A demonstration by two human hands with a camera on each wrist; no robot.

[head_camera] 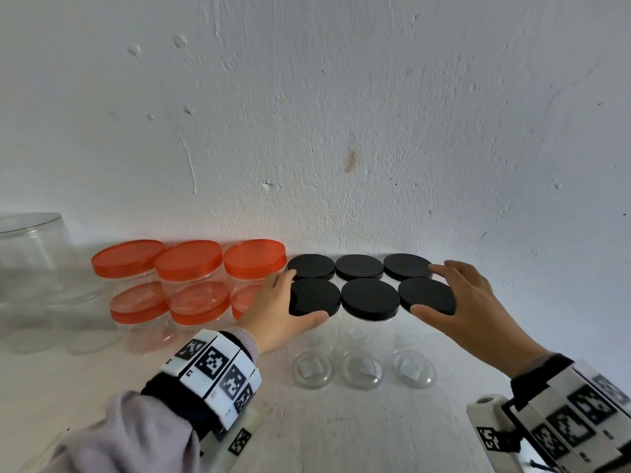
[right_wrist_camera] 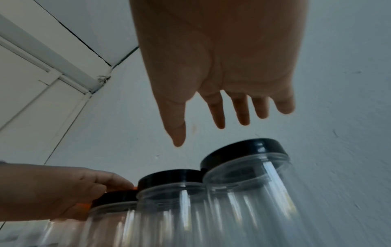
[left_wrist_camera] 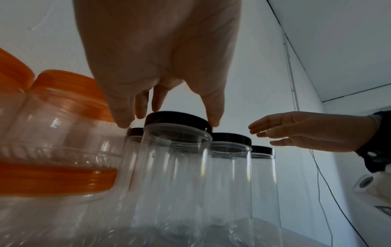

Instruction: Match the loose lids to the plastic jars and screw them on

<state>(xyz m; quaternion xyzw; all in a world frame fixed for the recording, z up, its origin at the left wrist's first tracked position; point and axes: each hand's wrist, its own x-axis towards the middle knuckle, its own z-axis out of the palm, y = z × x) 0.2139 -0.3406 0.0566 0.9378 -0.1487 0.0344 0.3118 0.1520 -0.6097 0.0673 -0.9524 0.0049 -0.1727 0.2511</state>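
Six tall clear jars with black lids stand in two rows of three against the wall. My left hand point(head_camera: 305, 295) grips the front-left black lid point(head_camera: 321, 291), thumb on its near rim and fingers on its far side. The left wrist view shows the same hold of the left hand point(left_wrist_camera: 169, 123) on that lid point(left_wrist_camera: 177, 117). My right hand point(head_camera: 424, 289) hovers with fingers spread just above the front-right black lid point(head_camera: 426, 295). In the right wrist view this hand point(right_wrist_camera: 198, 135) holds nothing and stays apart from the lid point(right_wrist_camera: 243, 150).
Orange-lidded clear jars point(head_camera: 191, 268) are stacked in two layers to the left of the black-lidded group. A larger clear container point(head_camera: 30, 247) stands at far left. The white wall point(head_camera: 341, 131) is right behind the jars. Bare white tabletop point(head_camera: 341, 425) lies in front.
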